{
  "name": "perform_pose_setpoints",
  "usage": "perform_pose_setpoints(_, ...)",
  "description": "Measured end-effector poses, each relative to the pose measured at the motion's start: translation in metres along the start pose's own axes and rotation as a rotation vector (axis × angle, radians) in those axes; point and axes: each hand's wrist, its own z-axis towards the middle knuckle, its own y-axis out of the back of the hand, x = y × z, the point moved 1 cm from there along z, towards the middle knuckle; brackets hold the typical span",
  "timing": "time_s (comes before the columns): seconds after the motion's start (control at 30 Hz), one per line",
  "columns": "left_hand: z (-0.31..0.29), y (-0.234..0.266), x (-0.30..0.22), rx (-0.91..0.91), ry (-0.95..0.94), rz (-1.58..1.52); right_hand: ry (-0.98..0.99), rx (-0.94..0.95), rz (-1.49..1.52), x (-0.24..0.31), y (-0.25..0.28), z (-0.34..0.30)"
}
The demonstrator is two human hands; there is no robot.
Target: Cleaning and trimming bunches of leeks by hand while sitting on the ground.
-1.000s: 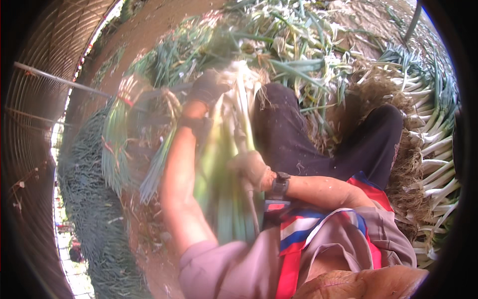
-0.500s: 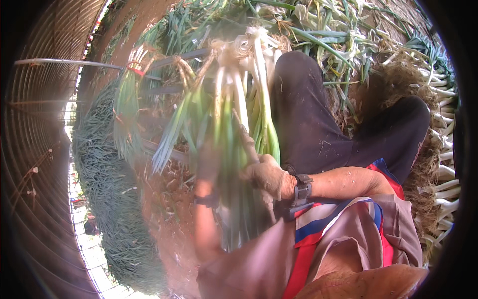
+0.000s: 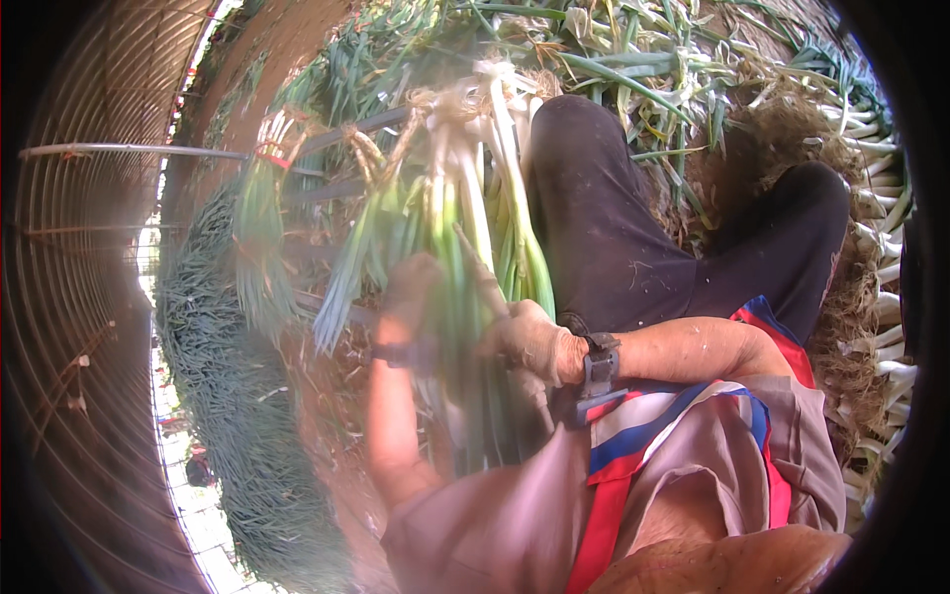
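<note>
A bundle of long green onions (image 3: 475, 203) lies in front of me, roots and white stems away from me, green leaves toward my lap. My right hand (image 3: 534, 342) is closed around a thin brown stick (image 3: 482, 274) that slants across the leaves. At the bundle's left side is my left hand (image 3: 414, 285), over the green leaves. It is smeared by motion and haze, so its fingers cannot be made out. A few onions with brownish stems (image 3: 366, 158) lie along the left of the bundle.
At the left stands an onion bunch with a red tie (image 3: 272, 158), beside a metal bar (image 3: 139, 150). Farther left runs a long heap of green leaves (image 3: 237, 426). Loose onions and leaves (image 3: 633, 69) litter the far ground. Rows of rooted white stems (image 3: 881, 247) line the right.
My left hand has moved a little away from me along the leaves. The right hand keeps its hold on the brown stick, and the whole view has shifted slightly.
</note>
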Motion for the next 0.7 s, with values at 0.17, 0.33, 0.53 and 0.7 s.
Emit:
perform_pose_setpoints(0.17, -0.019, -0.001, -0.029, 0.032, 0.052, 0.234, -0.024, -0.008, 0.001, -0.011, 0.005, 0.013)
perform_pose_setpoints(0.33, -0.006, 0.005, -0.032, -0.175, 0.014, 0.771, 0.317, 0.147, -0.431, -0.029, 0.004, 0.029)
perform_pose_setpoints(0.53, 0.034, 0.013, -0.033, -0.298, -0.058, 1.018, 0.142, 0.300, -0.737, -0.007, -0.006, 0.015)
perform_pose_setpoints(0.7, 0.047, -0.008, -0.052, -0.108, -0.051, 1.085, -0.110, 0.134, 0.262, 0.005, 0.000, 0.013)
